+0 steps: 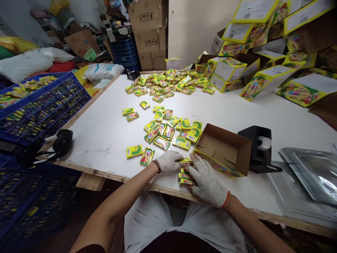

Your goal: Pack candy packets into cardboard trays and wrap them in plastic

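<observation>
My left hand (170, 161), in a white knit glove with a beaded bracelet at the wrist, pinches the near end of a small yellow box (185, 160). My right hand (207, 181), gloved with an orange cuff, curls over a short row of small yellow-green boxes (186, 176) by the table's front edge. Its fingers partly hide the row. Just beyond stands an open brown-lined display carton (221, 147), with nothing visible inside. Loose small boxes (168, 133) lie scattered in front of my hands, and two more (147, 156) rest left of my left wrist.
A larger heap of small boxes (168, 82) covers the table's far side. Display cartons (268, 80) pile up at the right rear. A black tape dispenser (255, 149) stands beside the open carton, near clear plastic sheets (310, 179). Blue crates (44, 105) stand left of the table.
</observation>
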Motion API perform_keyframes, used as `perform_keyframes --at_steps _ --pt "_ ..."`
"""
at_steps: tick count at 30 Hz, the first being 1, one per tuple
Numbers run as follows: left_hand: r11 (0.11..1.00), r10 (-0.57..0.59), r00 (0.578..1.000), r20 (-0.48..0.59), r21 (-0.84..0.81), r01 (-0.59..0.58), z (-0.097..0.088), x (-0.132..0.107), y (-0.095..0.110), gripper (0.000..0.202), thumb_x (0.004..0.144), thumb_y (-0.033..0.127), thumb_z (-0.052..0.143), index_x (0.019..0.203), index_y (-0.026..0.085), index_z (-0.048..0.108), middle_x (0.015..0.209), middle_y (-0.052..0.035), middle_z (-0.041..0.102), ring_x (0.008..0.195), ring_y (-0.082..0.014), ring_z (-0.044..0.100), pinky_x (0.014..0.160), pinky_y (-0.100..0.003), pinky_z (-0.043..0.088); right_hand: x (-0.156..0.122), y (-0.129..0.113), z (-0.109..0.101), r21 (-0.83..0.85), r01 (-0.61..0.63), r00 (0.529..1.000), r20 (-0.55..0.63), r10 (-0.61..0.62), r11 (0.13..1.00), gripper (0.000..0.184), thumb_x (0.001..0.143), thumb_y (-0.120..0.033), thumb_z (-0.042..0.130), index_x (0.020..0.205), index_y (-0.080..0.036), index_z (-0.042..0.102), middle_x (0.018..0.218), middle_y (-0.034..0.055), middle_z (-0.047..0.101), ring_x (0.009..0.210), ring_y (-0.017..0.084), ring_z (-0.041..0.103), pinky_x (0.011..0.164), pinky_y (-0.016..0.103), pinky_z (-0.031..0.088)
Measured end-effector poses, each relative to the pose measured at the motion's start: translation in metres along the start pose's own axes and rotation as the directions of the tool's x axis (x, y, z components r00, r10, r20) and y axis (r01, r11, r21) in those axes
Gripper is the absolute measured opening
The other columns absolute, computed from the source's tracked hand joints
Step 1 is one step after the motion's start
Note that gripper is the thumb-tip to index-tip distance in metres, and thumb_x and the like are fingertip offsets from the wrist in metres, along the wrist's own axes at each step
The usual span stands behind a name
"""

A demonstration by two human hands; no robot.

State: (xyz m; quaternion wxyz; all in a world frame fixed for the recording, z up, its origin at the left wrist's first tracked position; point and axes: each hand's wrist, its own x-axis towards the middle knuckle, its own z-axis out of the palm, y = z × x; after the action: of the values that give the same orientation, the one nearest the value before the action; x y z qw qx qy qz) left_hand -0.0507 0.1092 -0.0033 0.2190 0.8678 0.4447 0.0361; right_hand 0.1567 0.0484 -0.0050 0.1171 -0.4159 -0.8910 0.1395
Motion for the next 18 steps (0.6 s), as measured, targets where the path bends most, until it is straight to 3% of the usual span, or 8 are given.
perform_keyframes --at_steps 2,4,5,8,10,12,14,18 --pt "0.999 -0.033 0.999 -0.002 -0.029 0.033 -0.004 -0.018 0.003 0.028 0.096 0.041 0.053 0.084 0.021 0.068 0.088 -0.0025 0.069 0.084 -0.0177 0.063 0.078 -0.027 0.046 0.006 0.002 0.001 0.052 0.017 1.000 -0.001 -0.017 0.998 0.062 0.061 -0.014 0.064 0.123 -0.013 0.063 0.139 0.0214 0.054 0.130 0.039 0.046 0.111 0.056 0.035" --pt "0.970 -0.242 0.960 -0.144 -0.035 0.239 -0.008 -0.045 0.001 0.030 0.098 0.040 0.048 0.084 0.021 0.067 0.091 -0.0049 0.070 0.089 -0.0196 0.063 0.080 -0.029 0.045 0.014 0.002 0.000 0.125 0.012 0.999 0.041 -0.018 0.992 0.061 0.062 -0.011 0.061 0.123 -0.010 0.062 0.123 0.0197 0.063 0.115 0.032 0.056 0.105 0.048 0.043" --pt "0.915 -0.399 0.885 -0.238 -0.047 0.400 -0.009 -0.060 -0.003 0.029 0.098 0.040 0.048 0.086 0.020 0.066 0.093 -0.0071 0.070 0.092 -0.0218 0.063 0.082 -0.031 0.045 0.017 0.001 0.000 0.149 0.005 0.998 0.066 -0.015 0.989 0.060 0.063 -0.010 0.059 0.123 -0.009 0.062 0.116 0.0182 0.064 0.109 0.030 0.059 0.101 0.044 0.047" --pt "0.604 -0.769 0.530 -0.358 -0.134 0.786 -0.006 -0.099 -0.019 0.030 0.090 0.047 0.058 0.096 0.018 0.063 0.098 -0.0131 0.067 0.095 -0.0287 0.063 0.080 -0.037 0.045 0.025 -0.006 0.001 0.173 0.046 0.991 0.115 -0.066 0.984 0.061 0.064 -0.013 0.060 0.125 -0.010 0.062 0.113 0.0162 0.065 0.103 0.029 0.060 0.094 0.041 0.050" --pt "0.489 -0.849 0.416 -0.326 -0.186 0.852 0.001 -0.113 -0.029 0.037 0.081 0.049 0.069 0.096 0.017 0.060 0.103 -0.0160 0.064 0.099 -0.0326 0.061 0.081 -0.039 0.045 0.029 -0.012 0.004 0.180 0.110 0.984 0.122 -0.133 0.978 0.062 0.064 -0.015 0.063 0.126 -0.009 0.063 0.113 0.0162 0.065 0.102 0.029 0.060 0.093 0.043 0.051" --pt "0.491 -0.863 0.403 -0.304 -0.320 0.810 0.009 -0.113 -0.035 0.036 0.072 0.041 0.076 0.091 0.018 0.057 0.104 -0.0149 0.062 0.102 -0.0330 0.059 0.084 -0.040 0.045 0.030 -0.015 0.008 0.189 0.167 0.977 0.101 -0.188 0.968 0.062 0.065 -0.017 0.065 0.127 -0.009 0.063 0.113 0.0171 0.066 0.104 0.031 0.061 0.094 0.046 0.051" --pt "0.523 -0.850 0.452 -0.272 -0.549 0.652 0.014 -0.102 -0.035 0.029 0.068 0.027 0.074 0.085 0.020 0.053 0.094 -0.0090 0.061 0.097 -0.0292 0.058 0.085 -0.039 0.044 0.027 -0.012 0.011 0.215 0.218 0.970 0.059 -0.236 0.952 0.066 0.067 -0.019 0.067 0.131 -0.010 0.061 0.123 0.0199 0.064 0.116 0.034 0.059 0.101 0.050 0.048" --pt "0.511 -0.717 0.667 -0.203 -0.804 0.304 0.020 -0.070 -0.021 0.018 0.068 0.014 0.061 0.083 0.021 0.053 0.081 -0.0007 0.060 0.085 -0.0199 0.058 0.083 -0.033 0.046 0.008 0.007 0.018 0.300 0.153 0.988 -0.022 -0.153 0.942 0.102 0.065 -0.021 0.072 0.157 -0.011 0.029 0.158 0.0255 0.032 0.148 0.038 0.030 0.117 0.054 0.034"
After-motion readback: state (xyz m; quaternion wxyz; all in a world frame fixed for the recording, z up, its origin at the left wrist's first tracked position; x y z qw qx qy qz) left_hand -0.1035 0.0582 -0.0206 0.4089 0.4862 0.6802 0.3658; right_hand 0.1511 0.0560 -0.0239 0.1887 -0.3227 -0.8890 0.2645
